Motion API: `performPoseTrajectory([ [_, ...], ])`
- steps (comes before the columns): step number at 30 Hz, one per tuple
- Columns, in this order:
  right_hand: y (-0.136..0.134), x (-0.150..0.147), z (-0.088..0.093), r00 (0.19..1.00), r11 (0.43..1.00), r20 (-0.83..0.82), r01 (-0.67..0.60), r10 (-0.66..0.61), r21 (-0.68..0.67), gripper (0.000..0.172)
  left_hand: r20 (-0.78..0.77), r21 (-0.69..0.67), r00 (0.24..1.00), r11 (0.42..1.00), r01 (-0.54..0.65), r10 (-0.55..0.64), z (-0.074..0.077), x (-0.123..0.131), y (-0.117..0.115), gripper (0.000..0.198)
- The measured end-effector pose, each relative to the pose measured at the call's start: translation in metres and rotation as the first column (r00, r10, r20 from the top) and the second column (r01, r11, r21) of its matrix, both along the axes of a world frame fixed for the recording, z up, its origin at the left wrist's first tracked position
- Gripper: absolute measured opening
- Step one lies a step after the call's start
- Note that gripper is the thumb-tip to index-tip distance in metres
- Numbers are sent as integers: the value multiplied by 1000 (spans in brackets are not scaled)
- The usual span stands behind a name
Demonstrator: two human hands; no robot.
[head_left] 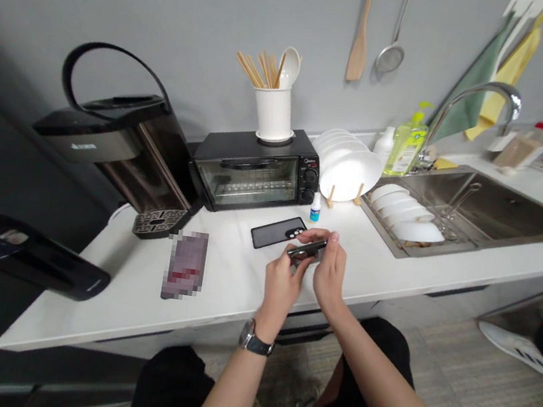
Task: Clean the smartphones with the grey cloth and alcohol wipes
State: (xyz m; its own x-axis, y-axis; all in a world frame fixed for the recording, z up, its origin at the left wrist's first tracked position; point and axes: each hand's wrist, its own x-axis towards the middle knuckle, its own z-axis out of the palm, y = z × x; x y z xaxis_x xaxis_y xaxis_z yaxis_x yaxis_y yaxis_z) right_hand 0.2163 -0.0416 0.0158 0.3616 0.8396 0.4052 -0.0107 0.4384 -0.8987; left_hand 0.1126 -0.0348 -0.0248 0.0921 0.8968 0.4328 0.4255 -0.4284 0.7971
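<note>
Above the front part of the counter, both my hands hold a smartphone (306, 251), tilted so that mostly its dark edge shows. My left hand (280, 282) grips its left end, the thumb underneath. My right hand (330, 269) has its fingers closed about the other end. Just beyond them, a flat black phone case (275, 233) with whitish round camera openings lies on the counter. A small white bottle with a blue label (316, 208) stands upright behind my right hand. Further left lies a flat, phone-shaped thing (185, 265), blurred by pixels.
A toaster oven (255, 174) bears a white holder (273, 113) with chopsticks and a ladle. Plates (349, 171) stand in a rack near the sink (503, 209), where bowls (401, 212) lean. A water dispenser (142, 151) and a dark cylinder (36, 258) occupy the left end.
</note>
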Motion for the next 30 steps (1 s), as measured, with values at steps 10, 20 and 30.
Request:
performPoseTrajectory([
  [10,4,10,-53,995,993,20,-97,99,-63,44,-259,101,951,984,-144,165,9,-5,4,29],
  [20,-3,8,31,817,956,576,-162,-9,245,39,-398,106,894,978,-177,205,1,-6,8,18],
  [30,22,7,24,389,949,867,90,-312,301,39,-411,89,892,982,-166,188,10,-8,18,26],
])
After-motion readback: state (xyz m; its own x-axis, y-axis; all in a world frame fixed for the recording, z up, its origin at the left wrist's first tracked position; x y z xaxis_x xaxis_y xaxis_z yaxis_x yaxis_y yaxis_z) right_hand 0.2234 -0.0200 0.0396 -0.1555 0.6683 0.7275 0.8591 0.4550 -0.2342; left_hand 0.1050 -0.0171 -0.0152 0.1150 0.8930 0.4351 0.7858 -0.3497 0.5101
